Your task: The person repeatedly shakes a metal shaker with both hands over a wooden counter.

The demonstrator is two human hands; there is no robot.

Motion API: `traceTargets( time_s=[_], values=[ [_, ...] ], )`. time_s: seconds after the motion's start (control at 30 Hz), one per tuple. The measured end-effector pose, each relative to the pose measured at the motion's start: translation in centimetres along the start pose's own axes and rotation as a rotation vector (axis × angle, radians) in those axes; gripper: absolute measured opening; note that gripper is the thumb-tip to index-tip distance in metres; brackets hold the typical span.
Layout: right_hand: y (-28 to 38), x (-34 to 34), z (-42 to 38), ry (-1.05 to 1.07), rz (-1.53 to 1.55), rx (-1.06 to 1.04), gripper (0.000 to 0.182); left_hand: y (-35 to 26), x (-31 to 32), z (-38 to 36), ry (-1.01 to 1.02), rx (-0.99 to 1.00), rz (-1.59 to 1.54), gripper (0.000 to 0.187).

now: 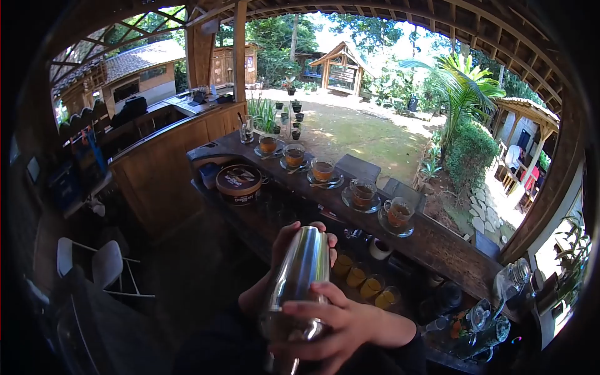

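Both hands, left hand [294, 240] and right hand [340, 325], grasping a steel shaker [300, 275] near the bar counter [437, 244]; a slipping grip could spill it over the glasses [365, 284] below.

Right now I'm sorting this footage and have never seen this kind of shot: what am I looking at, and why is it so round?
There is no machine here. A person wears a camera on the head; its wide lens bends the edges, and it looks forward and down at their own two bare hands. Both hands hold a steel shaker: the right hand has its grip low on it, and the left hand is behind its upper part. Ahead runs a dark wooden counter carrying five glass cups of brown drink on saucers and a round brown tub. Below the counter sit small glasses of yellow liquid. Beyond lies a sunny garden with huts.
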State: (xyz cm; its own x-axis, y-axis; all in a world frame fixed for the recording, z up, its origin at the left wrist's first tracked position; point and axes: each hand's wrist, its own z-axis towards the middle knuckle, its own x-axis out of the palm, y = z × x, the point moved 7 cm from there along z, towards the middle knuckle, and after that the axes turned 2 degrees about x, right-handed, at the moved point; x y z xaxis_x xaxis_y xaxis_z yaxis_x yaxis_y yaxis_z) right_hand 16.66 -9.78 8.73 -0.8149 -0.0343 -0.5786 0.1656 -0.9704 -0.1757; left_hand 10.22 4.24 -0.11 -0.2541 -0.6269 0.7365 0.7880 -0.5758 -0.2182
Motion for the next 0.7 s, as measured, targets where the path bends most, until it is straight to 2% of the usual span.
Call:
traceTargets(
  time_s=[0.07, 0.1, 0.13, 0.17, 0.2, 0.27, 0.33, 0.37, 0.4, 0.47, 0.5, 0.53, 0.57, 0.6, 0.63, 0.67, 0.7],
  values=[
    [-0.6, 0.7, -0.3, -0.005, 0.031, -0.013, 0.049, -1.4, 0.3, 0.7, -0.122, 0.024, 0.097, 0.041],
    [-3.4, 1.8, -1.3, -0.237, 0.002, -0.087, 0.038, -1.8, -2.3, -0.4, -0.355, 0.025, 0.0, 0.039],
    [-6.1, 1.6, -1.1, -0.011, 0.055, 0.176, 0.043, -2.1, -5.6, -2.3, -0.589, 0.027, -0.096, 0.036],
    [-9.4, 2.2, -2.0, -0.09, 0.041, 0.347, 0.049, -2.7, -8.0, -3.1, -0.505, 0.05, 0.073, 0.037],
    [-12.6, 2.4, -3.4, -0.247, 0.182, 0.637, 0.053, -3.2, -9.5, -3.4, -0.414, 0.075, 0.24, 0.039],
    [-14.4, 3.5, -4.8, -0.407, 0.177, 0.726, 0.055, -3.2, -7.5, -3.2, -0.275, -0.073, -0.039, 0.039],
    [-10.7, 3.8, 0.5, -0.169, 0.0, 0.29, 0.056, -5.3, -14.6, -5.7, -0.555, 0.152, -0.054, 0.036],
    [-8.6, 4.3, 2.3, -0.156, -0.017, 0.133, 0.047, -6.2, -5.1, -2.6, -0.424, -0.14, -0.058, 0.04],
    [-6.3, 4.9, 3.5, -0.149, -0.036, -0.023, 0.039, -7.7, -4.1, -1.8, -0.261, -0.091, 0.007, 0.045],
    [-4.0, 6.9, 3.8, 0.069, -0.196, -0.171, 0.037, -9.0, 0.2, -0.9, -0.093, 0.057, 0.109, 0.046],
    [-4.8, 7.3, 3.8, 0.038, -0.144, -0.093, 0.035, -9.7, -0.3, -1.1, -0.152, 0.079, 0.109, 0.045],
    [-7.1, 7.7, 3.1, -0.011, -0.029, -0.065, 0.033, -10.2, -2.1, -1.6, -0.173, 0.013, 0.043, 0.044],
    [-10.0, 7.9, 2.9, -0.088, -0.004, -0.019, 0.037, -10.6, -5.0, -3.0, -0.329, 0.025, -0.083, 0.042],
    [-13.4, 8.3, 2.2, 0.023, 0.06, 0.2, 0.052, -10.4, -8.2, -5.0, -0.481, 0.037, -0.21, 0.041],
    [-17.0, 8.8, 0.5, -0.102, 0.078, 0.466, 0.054, -12.0, -10.9, -6.4, -0.394, 0.244, 0.401, 0.041],
    [-19.2, 8.8, -1.3, -0.267, 0.075, 0.612, 0.062, -11.6, -8.7, -4.7, -0.358, 0.153, 0.029, 0.044],
    [-18.8, 8.7, -0.3, -0.268, 0.074, 0.558, 0.052, -12.2, -7.4, -5.0, -0.414, 0.203, 0.254, 0.044]
  ],
)
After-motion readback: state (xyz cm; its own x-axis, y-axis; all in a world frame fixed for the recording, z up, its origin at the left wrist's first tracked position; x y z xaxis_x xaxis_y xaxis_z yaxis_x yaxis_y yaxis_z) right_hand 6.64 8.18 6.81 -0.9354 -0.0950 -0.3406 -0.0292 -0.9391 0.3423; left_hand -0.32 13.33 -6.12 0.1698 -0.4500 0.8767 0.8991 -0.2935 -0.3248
